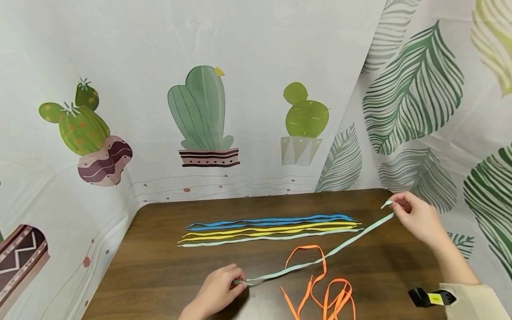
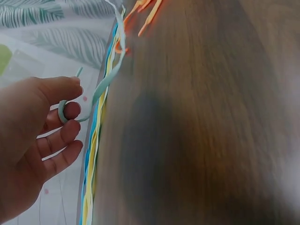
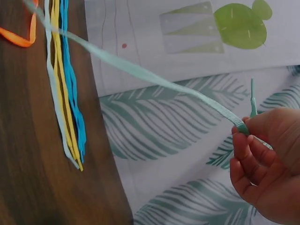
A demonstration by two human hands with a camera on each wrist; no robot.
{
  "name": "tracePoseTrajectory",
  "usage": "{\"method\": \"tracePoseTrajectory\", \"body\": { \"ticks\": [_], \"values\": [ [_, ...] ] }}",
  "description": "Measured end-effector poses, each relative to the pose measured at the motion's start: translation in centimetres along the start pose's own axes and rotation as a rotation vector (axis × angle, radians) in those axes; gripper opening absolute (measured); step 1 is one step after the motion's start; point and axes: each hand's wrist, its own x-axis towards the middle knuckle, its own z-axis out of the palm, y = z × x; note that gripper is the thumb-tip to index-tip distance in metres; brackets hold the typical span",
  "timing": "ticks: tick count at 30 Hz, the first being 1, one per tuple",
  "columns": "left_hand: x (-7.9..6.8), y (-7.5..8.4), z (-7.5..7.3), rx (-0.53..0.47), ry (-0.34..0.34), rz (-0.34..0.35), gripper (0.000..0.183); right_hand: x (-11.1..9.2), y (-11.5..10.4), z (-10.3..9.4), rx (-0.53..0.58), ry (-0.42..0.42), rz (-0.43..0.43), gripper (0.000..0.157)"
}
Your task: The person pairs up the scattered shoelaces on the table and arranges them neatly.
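A pale mint-green shoelace [image 1: 298, 267] stretches slantwise above the table between my two hands. My left hand [image 1: 220, 289] pinches one end of it, and in the left wrist view a short loop curls round a finger of that hand [image 2: 51, 117]. At the table's far right corner my right hand [image 1: 416, 218] pinches the other end between thumb and finger, its tip [image 3: 253, 96] sticking up past them. Behind the held lace lie blue laces [image 1: 272, 220], yellow laces [image 1: 268, 230] and another mint-green lace [image 1: 264, 239], side by side and straightened out.
Orange laces [image 1: 340, 298] lie in a loose tangle at the table's near middle, partly under the held lace. The brown wooden table [image 1: 152, 253] meets a printed cloth backdrop [image 1: 256, 178] at its far edge. A black strap [image 1: 434, 298] is at my right wrist.
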Motion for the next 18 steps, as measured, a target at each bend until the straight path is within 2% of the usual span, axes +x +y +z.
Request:
{"method": "tracePoseTrajectory", "body": {
  "ticks": [5, 11, 18],
  "values": [
    [-1.1, -1.0, -1.1, -0.028, 0.012, -0.086, 0.016, -0.5, 0.9, 0.2, 0.001, -0.033, 0.017, 0.01],
    [-1.7, -2.6, -2.3, -0.025, 0.096, -0.199, 0.02, -1.0, 1.9, 1.2, 0.021, -0.048, 0.031, 0.007],
    [-2.1, -4.3, -3.5, -0.028, 0.176, -0.284, 0.014, -1.4, 2.6, 2.8, -0.009, -0.073, 0.054, 0.008]
  ]
}}
